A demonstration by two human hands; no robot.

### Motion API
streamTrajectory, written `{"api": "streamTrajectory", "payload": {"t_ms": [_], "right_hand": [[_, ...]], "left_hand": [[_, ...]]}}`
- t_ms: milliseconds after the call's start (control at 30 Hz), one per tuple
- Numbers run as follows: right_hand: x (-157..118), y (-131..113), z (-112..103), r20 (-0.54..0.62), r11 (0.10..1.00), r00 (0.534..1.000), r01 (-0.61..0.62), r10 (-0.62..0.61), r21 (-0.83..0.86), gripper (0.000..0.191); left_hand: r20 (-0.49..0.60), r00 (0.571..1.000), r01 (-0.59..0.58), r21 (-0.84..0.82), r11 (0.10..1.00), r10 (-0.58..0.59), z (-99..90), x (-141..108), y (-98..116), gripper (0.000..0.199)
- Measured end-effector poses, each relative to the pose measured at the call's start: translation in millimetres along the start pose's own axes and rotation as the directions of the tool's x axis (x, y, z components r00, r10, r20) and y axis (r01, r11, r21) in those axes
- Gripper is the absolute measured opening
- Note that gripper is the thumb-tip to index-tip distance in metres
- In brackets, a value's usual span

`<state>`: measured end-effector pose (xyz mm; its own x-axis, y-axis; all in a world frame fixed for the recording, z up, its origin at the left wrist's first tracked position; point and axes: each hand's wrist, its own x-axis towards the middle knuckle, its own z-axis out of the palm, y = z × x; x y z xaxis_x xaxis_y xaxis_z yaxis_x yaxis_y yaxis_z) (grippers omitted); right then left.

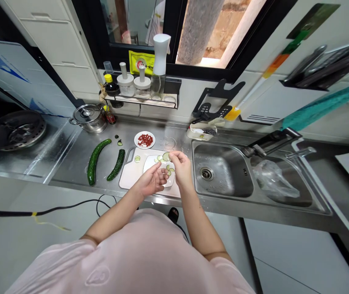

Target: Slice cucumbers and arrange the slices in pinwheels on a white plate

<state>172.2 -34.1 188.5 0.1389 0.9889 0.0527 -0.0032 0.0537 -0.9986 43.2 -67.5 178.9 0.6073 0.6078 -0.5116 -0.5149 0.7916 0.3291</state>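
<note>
Pink shirt [131, 253], right hand [181, 167] pinching cucumber slice [166, 157], left hand [151, 181] open just beside

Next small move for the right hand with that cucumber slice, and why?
Probably lower the cucumber slice onto the white plate beside the other slices. The right hand pinches it just above the plate's far edge, and the open left hand sits nearer the plate's near side.
</note>
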Motion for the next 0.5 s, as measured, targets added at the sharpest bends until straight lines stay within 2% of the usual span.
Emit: {"api": "streamTrajectory", "payload": {"t_ms": [200,500], "right_hand": [[-7,-9,-2,0.096,0.992,0.988,0.122,-0.120,-0.015,0.020],[-11,-9,-6,0.178,0.972,0.963,0.221,-0.203,-0.085,0.018]], "left_hand": [[0.061,0.998,-0.025,-0.008,1.000,0.025,10.2,-7,16,0.042],[0.016,0.987,-0.161,0.024,0.987,0.160,5.0,-10,20,0.025]]}}
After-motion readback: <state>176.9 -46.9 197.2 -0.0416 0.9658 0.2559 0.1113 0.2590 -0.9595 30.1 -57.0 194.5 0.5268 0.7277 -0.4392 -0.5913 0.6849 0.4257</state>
